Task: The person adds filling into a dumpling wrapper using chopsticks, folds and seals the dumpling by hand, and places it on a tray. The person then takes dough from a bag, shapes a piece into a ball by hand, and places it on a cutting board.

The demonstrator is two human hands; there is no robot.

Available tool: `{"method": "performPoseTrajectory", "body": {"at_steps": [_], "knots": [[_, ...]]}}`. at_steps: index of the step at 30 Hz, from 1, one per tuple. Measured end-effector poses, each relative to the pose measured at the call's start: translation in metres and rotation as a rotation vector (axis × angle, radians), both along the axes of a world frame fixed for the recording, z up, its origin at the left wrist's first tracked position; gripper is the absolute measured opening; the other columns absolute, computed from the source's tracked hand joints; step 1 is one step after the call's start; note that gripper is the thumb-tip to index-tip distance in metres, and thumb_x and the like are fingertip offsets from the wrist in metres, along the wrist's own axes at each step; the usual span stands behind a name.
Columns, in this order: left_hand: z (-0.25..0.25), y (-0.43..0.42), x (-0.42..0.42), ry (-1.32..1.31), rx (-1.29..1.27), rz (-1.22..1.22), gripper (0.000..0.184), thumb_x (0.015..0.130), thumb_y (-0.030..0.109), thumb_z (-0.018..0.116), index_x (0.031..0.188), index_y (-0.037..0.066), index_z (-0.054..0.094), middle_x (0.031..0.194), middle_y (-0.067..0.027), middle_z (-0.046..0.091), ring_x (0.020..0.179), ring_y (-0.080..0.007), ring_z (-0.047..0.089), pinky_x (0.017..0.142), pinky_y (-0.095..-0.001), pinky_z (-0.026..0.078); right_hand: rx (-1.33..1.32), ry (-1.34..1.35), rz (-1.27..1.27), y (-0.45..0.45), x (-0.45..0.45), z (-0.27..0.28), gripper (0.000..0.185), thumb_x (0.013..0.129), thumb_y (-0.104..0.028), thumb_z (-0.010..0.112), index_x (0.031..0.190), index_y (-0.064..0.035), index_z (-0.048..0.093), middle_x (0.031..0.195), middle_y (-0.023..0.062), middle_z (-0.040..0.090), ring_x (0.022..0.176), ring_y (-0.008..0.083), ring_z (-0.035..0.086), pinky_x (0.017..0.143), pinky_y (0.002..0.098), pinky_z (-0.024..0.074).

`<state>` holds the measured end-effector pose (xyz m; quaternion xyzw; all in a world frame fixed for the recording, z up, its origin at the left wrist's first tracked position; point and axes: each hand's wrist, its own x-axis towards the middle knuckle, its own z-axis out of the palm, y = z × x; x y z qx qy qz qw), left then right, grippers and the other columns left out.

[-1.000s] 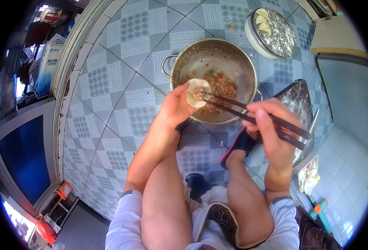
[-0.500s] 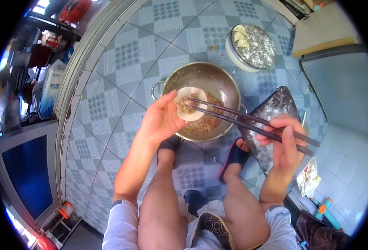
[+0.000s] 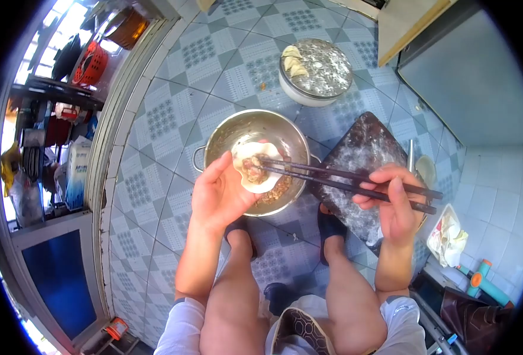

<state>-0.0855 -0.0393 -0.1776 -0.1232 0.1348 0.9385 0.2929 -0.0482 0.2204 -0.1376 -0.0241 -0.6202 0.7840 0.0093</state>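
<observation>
My left hand (image 3: 216, 192) holds a round white dumpling wrapper (image 3: 246, 184) by its edge and on the fingers, above a metal bowl (image 3: 215, 131). A lump of minced filling (image 3: 253, 171) lies in the middle of the wrapper. My right hand (image 3: 396, 201) is closed around a pair of dark chopsticks (image 3: 332, 176), whose tips touch the filling. More minced filling (image 3: 278, 192) sits in the bowl below, partly hidden by the wrapper and my left hand.
A floured dark board (image 3: 356, 148) lies on the tiled floor at right. Beyond the bowl stands a pot with a floured flat top (image 3: 326, 68), carrying several folded dumplings (image 3: 294, 61). A white basket (image 3: 448, 239) and a turquoise-orange object (image 3: 479, 278) are at lower right.
The camera view has shifted, so the bowl and pot appear farther left. The chopstick tips stay at the filling, which looks more spread across the wrapper.
</observation>
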Motion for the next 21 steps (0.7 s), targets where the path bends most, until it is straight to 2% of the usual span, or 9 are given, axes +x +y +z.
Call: {"method": "performPoseTrajectory", "body": {"at_steps": [7, 13, 20, 21], "knots": [[-0.001, 0.025, -0.004, 0.065, -0.155, 0.013, 0.057, 0.092, 0.030, 0.041, 0.134, -0.007, 0.029, 0.134, -0.0226, 0.039, 0.126, -0.0347, 0.037, 0.106, -0.0454, 0.029, -0.099, -0.010, -0.035, 0.015, -0.001, -0.006, 0.035, 0.093, -0.024, 0.047, 0.094, 0.0096, 0.056, 0.084, 0.0184, 0.059, 0.068, 0.0272, 0.066, 0.056, 0.0303, 0.0569], [-0.004, 0.029, -0.005, 0.113, -0.154, 0.019, 0.058, 0.092, 0.032, 0.040, 0.134, -0.006, 0.029, 0.134, -0.0223, 0.039, 0.125, -0.0359, 0.037, 0.106, -0.0453, 0.028, -0.093, -0.041, -0.033, 0.022, 0.000, -0.012, 0.035, 0.093, -0.024, 0.047, 0.094, 0.0097, 0.055, 0.085, 0.0184, 0.058, 0.067, 0.0278, 0.066, 0.055, 0.0304, 0.0569], [-0.006, 0.025, -0.005, 0.047, -0.114, 0.078, 0.055, 0.092, 0.029, 0.041, 0.133, -0.006, 0.029, 0.134, -0.0221, 0.039, 0.124, -0.0356, 0.038, 0.105, -0.0472, 0.028, -0.132, 0.009, -0.019, 0.028, 0.000, -0.020, 0.036, 0.094, -0.024, 0.044, 0.093, 0.0109, 0.054, 0.087, 0.0182, 0.055, 0.064, 0.0280, 0.066, 0.053, 0.0302, 0.0570], [-0.008, 0.020, -0.006, 0.002, -0.101, 0.138, 0.056, 0.092, 0.028, 0.040, 0.134, -0.008, 0.027, 0.136, -0.0245, 0.034, 0.127, -0.0379, 0.033, 0.107, -0.0478, 0.024, -0.133, 0.006, -0.015, 0.028, 0.000, -0.022, 0.036, 0.094, -0.024, 0.044, 0.093, 0.0109, 0.054, 0.087, 0.0182, 0.055, 0.064, 0.0280, 0.066, 0.053, 0.0302, 0.0570]]}}
